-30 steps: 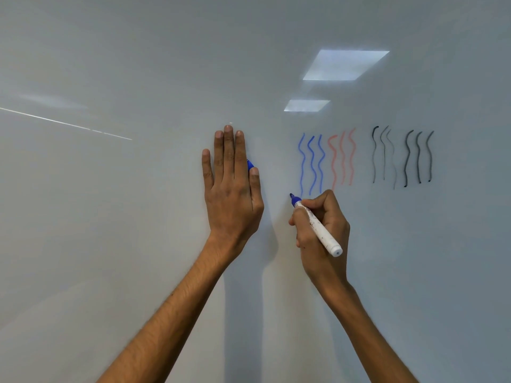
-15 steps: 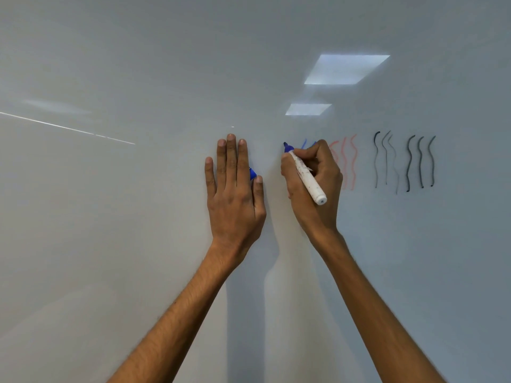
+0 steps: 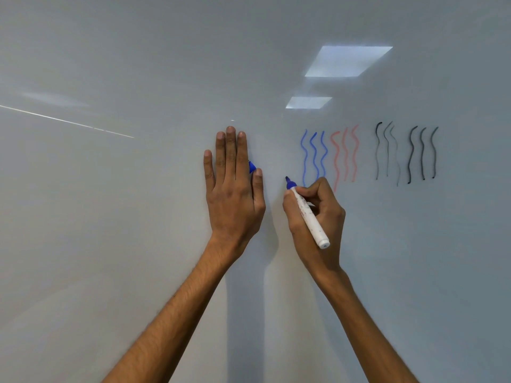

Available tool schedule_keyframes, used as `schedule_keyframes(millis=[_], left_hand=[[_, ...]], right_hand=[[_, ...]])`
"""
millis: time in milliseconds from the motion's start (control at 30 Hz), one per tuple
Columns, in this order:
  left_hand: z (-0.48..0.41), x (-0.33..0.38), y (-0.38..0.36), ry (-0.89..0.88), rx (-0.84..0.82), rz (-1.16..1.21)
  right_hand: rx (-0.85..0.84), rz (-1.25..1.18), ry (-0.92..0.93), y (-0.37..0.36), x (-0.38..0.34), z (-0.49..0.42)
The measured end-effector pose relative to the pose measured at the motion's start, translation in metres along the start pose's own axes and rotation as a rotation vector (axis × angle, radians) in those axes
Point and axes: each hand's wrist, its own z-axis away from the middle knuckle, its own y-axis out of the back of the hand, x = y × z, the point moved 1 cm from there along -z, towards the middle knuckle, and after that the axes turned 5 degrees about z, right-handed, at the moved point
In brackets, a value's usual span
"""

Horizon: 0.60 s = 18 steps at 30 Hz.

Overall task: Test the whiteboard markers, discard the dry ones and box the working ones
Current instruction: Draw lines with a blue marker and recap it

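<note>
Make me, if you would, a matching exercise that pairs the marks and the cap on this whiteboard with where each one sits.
Things:
1. blue wavy lines
2. red wavy lines
3. black wavy lines
4. blue cap

Places:
A. farthest right on the whiteboard
B. pressed under the left hand
C. between the two other sets of lines
D. just above the right hand, which grips the marker

Pairs: 1-D, 2-C, 3-A, 4-B.

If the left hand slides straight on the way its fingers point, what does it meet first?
Nothing that shows: above the left hand there is only bare whiteboard up to the picture's top edge.
</note>
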Motion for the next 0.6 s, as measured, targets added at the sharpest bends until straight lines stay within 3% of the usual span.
schedule_keyframes(millis=[600], left_hand=[[0.026,-0.001,0.003,0.001,-0.038,0.014]], right_hand=[[-0.038,-0.025,-0.159,0.015,-0.004,0.029]])
